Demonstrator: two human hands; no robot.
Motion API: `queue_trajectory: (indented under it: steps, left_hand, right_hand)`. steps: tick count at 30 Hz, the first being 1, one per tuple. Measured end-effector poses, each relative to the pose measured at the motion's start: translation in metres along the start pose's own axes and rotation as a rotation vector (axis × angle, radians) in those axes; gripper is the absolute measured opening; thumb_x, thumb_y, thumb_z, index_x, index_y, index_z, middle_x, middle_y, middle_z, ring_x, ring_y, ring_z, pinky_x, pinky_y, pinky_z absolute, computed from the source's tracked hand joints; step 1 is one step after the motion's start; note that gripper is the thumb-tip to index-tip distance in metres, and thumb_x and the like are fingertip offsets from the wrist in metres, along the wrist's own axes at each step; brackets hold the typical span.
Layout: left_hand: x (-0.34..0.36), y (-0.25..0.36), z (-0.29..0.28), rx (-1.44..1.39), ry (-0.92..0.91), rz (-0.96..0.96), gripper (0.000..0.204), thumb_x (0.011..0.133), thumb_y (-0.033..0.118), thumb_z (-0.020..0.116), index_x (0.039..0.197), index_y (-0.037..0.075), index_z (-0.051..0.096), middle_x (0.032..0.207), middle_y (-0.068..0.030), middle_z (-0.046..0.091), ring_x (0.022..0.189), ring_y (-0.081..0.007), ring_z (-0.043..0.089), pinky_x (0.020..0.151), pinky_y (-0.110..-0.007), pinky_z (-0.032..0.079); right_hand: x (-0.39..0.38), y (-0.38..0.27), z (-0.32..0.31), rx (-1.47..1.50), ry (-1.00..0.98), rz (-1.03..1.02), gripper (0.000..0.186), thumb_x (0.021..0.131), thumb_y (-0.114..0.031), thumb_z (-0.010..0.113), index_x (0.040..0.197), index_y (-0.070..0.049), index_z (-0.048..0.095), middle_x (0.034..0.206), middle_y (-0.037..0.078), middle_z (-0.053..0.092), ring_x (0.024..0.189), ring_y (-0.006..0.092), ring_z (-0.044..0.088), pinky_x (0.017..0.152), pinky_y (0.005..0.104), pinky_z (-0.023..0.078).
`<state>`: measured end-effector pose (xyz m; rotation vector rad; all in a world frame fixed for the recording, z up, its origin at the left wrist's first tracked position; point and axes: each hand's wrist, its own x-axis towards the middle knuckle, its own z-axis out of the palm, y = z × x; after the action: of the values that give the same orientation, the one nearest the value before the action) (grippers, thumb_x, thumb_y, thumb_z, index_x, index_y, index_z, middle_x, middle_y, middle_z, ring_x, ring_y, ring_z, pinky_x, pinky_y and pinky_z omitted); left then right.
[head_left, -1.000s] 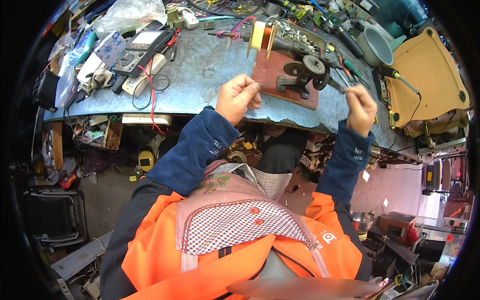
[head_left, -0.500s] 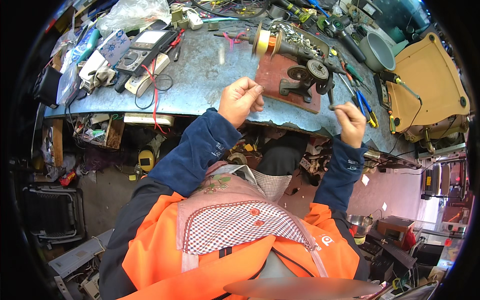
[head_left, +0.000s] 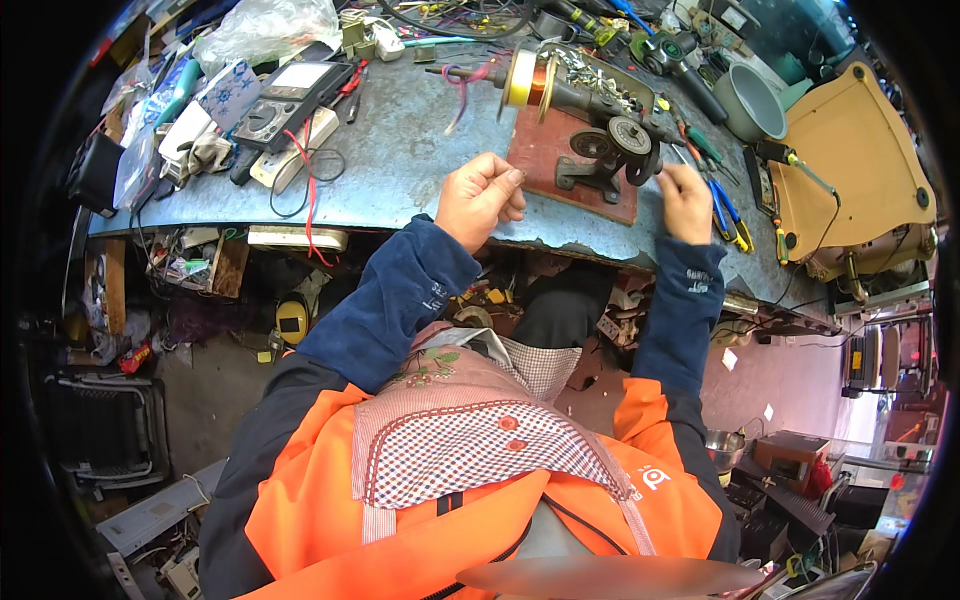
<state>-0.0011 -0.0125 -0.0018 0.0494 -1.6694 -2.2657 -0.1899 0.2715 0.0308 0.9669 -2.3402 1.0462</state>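
Winding gear (head_left: 610,155), a small dark hand-cranked winder bolted to a reddish wooden board (head_left: 560,165), is set at the near edge of the grey metal bench (head_left: 400,160), between the two hands. Nearest, the left hand (head_left: 480,198) is held clenched, fingertips pinched together as if on something very thin; what is gripped cannot be told. The right hand (head_left: 685,200) is curled at the winder's crank side, touching or just beside it; whether the handle is grasped cannot be told. Just beyond the winder, a spool of copper wire (head_left: 527,80) is mounted on the same board. Farther back lie a multimeter (head_left: 290,95) with red leads and scattered pliers (head_left: 715,190). A fine strand could be snapped or slackened if tension is applied unevenly, and the board, close to the bench edge, could be tipped off.
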Motion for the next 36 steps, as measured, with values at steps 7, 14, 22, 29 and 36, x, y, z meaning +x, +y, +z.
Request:
queue_trajectory:
  steps: [7,14,22,29,36]
  left_hand:
    - [-0.003,-0.002,-0.001,-0.010,-0.004,0.001,0.014,0.102,0.017,0.060,0.097,0.004,0.063,0.076,-0.0045,0.067,0.062,-0.0117,0.063,0.059,-0.025,0.052]
    - [0.001,-0.002,0.001,-0.014,-0.023,-0.019,0.014,0.102,0.017,0.061,0.097,0.004,0.063,0.076,-0.0046,0.067,0.062,-0.0113,0.063,0.060,-0.025,0.052]
    - [0.000,-0.002,-0.003,-0.001,-0.022,-0.028,0.013,0.102,0.017,0.060,0.098,0.004,0.063,0.077,-0.0047,0.067,0.063,-0.0115,0.064,0.060,-0.025,0.053]
    - [0.001,-0.002,-0.001,0.016,-0.028,-0.039,0.013,0.102,0.016,0.060,0.098,0.004,0.063,0.077,-0.0047,0.067,0.064,-0.0115,0.064,0.061,-0.026,0.053]
    - [0.000,0.002,0.000,0.007,-0.023,-0.061,0.014,0.101,0.015,0.061,0.093,0.003,0.063,0.075,-0.0037,0.067,0.064,-0.0097,0.062,0.061,-0.026,0.053]
  right_hand:
    - [-0.022,-0.047,-0.050,0.363,0.015,-0.015,0.006,0.092,0.001,0.064,0.091,0.004,0.069,0.076,0.000,0.055,0.070,0.0084,0.047,0.062,0.0241,0.035]
    - [0.041,0.002,0.000,0.264,0.158,0.139,0.012,0.095,-0.008,0.067,0.099,0.002,0.071,0.080,0.001,0.062,0.074,0.0092,0.055,0.068,0.0245,0.044]
    - [-0.035,-0.040,-0.036,0.318,-0.160,0.002,0.009,0.085,0.001,0.067,0.092,0.005,0.069,0.075,0.006,0.057,0.070,0.0147,0.053,0.064,0.0280,0.040]
    - [0.040,-0.018,-0.016,0.575,0.240,0.071,0.007,0.094,-0.001,0.067,0.097,0.003,0.071,0.083,-0.001,0.062,0.076,0.0066,0.053,0.068,0.0220,0.040]
    - [-0.022,-0.006,0.001,0.127,-0.076,0.086,0.015,0.090,-0.011,0.071,0.092,0.004,0.070,0.076,0.009,0.063,0.069,0.0179,0.058,0.065,0.0308,0.045]
